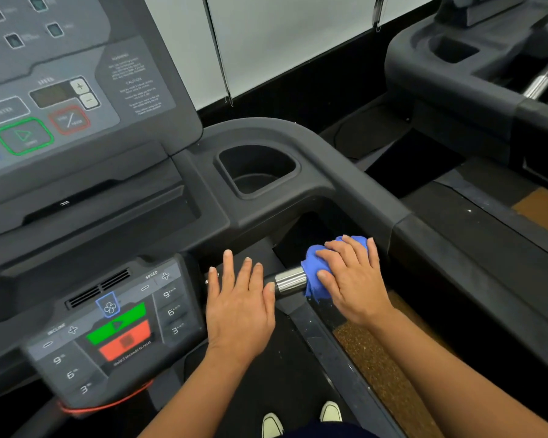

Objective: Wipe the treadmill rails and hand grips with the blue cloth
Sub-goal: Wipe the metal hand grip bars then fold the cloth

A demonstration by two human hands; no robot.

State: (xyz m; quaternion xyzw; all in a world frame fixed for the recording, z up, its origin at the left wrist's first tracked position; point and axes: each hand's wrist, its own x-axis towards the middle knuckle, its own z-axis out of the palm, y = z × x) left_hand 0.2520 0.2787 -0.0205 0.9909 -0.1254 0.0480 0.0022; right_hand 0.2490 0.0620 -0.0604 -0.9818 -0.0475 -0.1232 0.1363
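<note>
- Cloth (314, 278): bright blue, soft nap, bunched into a thick wad with deep folds. It is wrapped over the grip, and one loose edge hangs just below it.
- Right hand (353, 282): laid on top of the cloth. Fingers (351, 251) are curled over the wad and close together, with the thumb pressed into the near side. The cloth is clamped between the fingers and the grip.
- Grip (290, 281): polished chrome cylinder with bright reflections. The bare length shows just left of the right thumb and ends in a dark collar. The part under the right fingers is hidden by the cloth.
- Left hand (239, 308): palm down and holding nothing, with fingers (228, 270) straight and slightly apart. The thumb tip is just beside the dark collar. Cannot tell whether the palm touches the surface below.
- Rail (456, 248): matte dark grey, just beyond the right fingertips. It runs toward the lower right.
- Cup holder (257, 169): dark recess well beyond both sets of fingertips.
- Control panel (114, 324): left of the left fingers, carrying green and red keys, the numbers 9, 6, 3 and a fan symbol.
- Shoes (298, 418): pale toes on the dark belt (266, 374), below the wrists.
</note>
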